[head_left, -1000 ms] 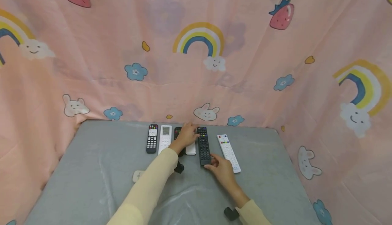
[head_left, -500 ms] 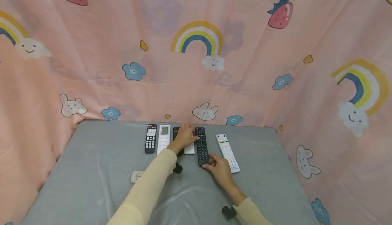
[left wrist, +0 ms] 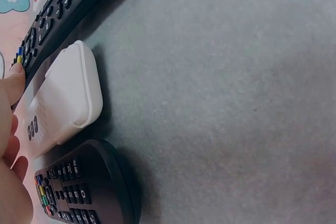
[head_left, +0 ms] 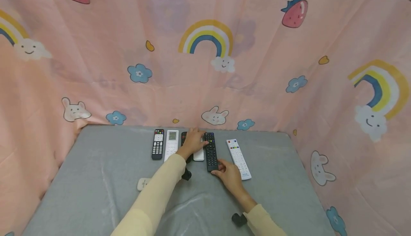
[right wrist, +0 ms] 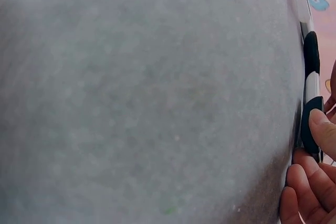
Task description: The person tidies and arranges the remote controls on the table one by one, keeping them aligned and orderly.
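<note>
Barely anything's shifted: right hand (head_left: 229,176) still pinches the long black remote's (head_left: 211,152) near end, left hand (head_left: 194,142) fingers flat on its top, straightening it in the row, probably just a nudge left.

The black remote (head_left: 211,152) is long and slim, lying flat on the grey cloth, face up, its length running away from the person. Rows of small dark buttons cover it, with a few coloured ones near the far end. It sits in a row of remotes, just beside a short white one on its left. The left hand (head_left: 194,142) touches its far end; the right hand (head_left: 228,176) holds its near end.
</note>
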Available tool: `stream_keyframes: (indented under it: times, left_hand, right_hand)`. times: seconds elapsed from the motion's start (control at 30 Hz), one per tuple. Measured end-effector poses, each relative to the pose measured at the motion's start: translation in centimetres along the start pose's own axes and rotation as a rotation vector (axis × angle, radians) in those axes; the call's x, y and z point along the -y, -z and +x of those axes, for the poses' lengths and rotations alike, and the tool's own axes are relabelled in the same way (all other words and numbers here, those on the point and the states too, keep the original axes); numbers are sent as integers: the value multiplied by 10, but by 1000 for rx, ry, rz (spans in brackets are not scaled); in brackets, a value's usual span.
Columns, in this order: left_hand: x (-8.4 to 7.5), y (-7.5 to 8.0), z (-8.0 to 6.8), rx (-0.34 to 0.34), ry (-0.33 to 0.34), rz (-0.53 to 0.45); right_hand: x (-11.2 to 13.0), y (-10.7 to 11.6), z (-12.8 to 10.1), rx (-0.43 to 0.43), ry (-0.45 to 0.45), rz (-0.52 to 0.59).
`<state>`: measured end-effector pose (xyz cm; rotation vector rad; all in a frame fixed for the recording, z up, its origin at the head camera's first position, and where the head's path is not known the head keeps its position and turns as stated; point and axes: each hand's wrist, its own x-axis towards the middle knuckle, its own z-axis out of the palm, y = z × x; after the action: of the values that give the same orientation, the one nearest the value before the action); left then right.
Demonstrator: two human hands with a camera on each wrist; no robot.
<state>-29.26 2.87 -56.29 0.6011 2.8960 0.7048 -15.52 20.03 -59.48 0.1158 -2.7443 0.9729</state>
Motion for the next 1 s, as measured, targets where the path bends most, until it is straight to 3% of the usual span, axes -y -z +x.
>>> stream_keyframes:
  times: [0.4, 0.63, 1.0]
  left_hand:
    - [4, -7, 9, 34, 15, 33]
    - [4, -2, 8, 37, 29, 28]
    - [6, -8, 12, 54, 43, 38]
  right_hand:
    - [3, 2, 3, 62, -77, -23]
    - [5, 1, 4, 91, -92, -20]
    - [6, 4, 3, 108, -93, -33]
